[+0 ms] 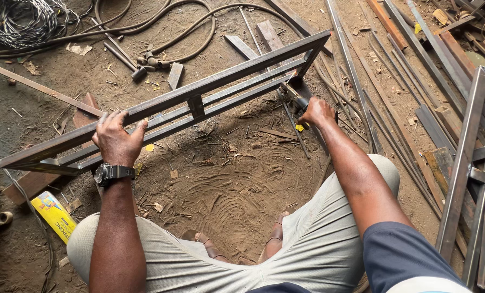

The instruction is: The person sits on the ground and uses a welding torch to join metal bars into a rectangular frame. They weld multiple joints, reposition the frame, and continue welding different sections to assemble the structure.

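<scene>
A long welded steel frame point(199, 92) of parallel flat bars stands on edge across the dirt floor, running from lower left to upper right. My left hand point(117, 138) grips its top bar near the left half; a black wristwatch point(112, 172) is on that wrist. My right hand point(317, 111) is closed on the handle of a dark tool point(295, 93) pressed against the frame's right end. What kind of tool it is cannot be told. My knees in light shorts and sandalled feet point(204, 244) show below the frame.
Steel bars and angle strips point(416, 70) lie piled at the right. Upright flat bars point(462, 163) stand at the right edge. Hoses and a coiled cable point(20, 21) lie at the top left, with a hammer point(124, 59). A yellow packet point(52, 215) lies at lower left.
</scene>
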